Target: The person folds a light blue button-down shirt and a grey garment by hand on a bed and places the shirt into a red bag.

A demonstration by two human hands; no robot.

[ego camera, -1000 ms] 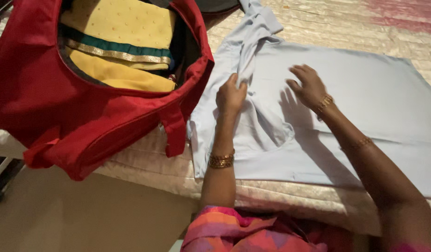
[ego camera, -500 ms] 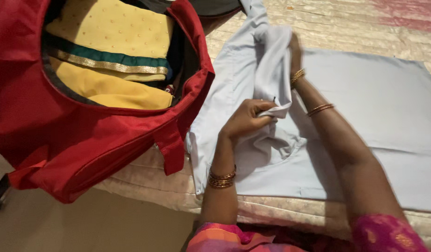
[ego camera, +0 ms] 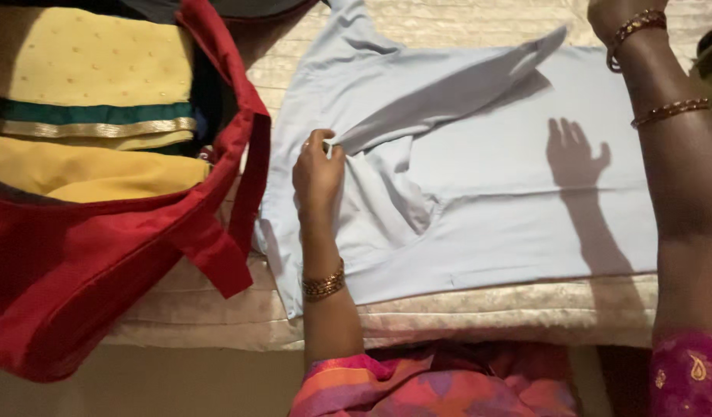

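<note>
A bed fills most of the view. It has a shiny cream cover with stitched lines across it. The near edge of the bed runs from left to right, low in the view. Below that edge, on the near left, is a plain tan floor. The light is warm and a bit dim. It makes dark shadows on the bed. No walls or windows show.

We see a smooth, matt cloth shirt, a red fabric bag at nine o'clock, shiny metal bangles, and perhaps satin quilting on the bed.
</note>
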